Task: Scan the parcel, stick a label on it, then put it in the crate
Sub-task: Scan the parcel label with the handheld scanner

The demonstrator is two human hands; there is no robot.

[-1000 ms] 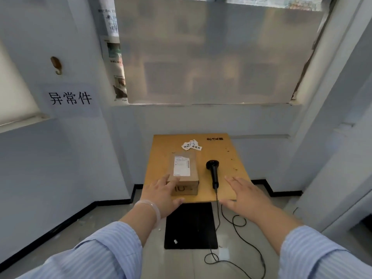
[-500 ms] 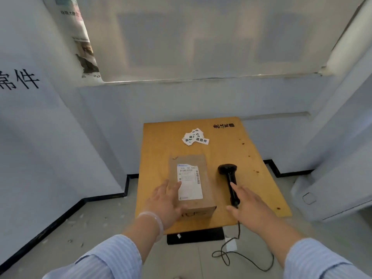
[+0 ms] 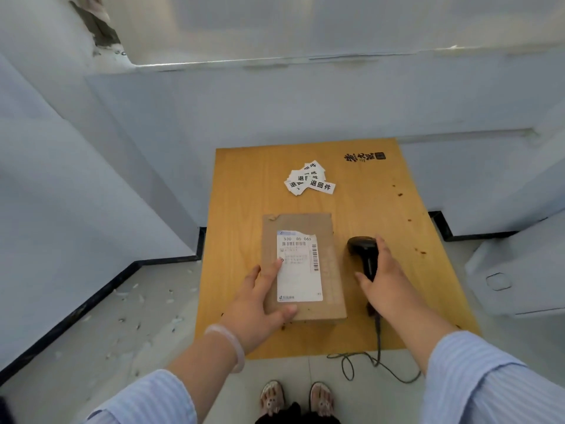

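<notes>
My right hand (image 3: 388, 283) has just reached the scanner (image 3: 363, 255), fingers closing round it; left hand (image 3: 260, 298) rests flat on the parcel (image 3: 331, 264). Scanning comes next.

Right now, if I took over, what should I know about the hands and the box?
Left hand: flat on the parcel, steadying it, not gripping.
Right hand: fingers curling around the scanner, which lies on the table.
Loose labels: piled at the table's far side.
Crate: not in view.
Done: nothing yet.
Left: scan, stick a label, crate it.
</notes>
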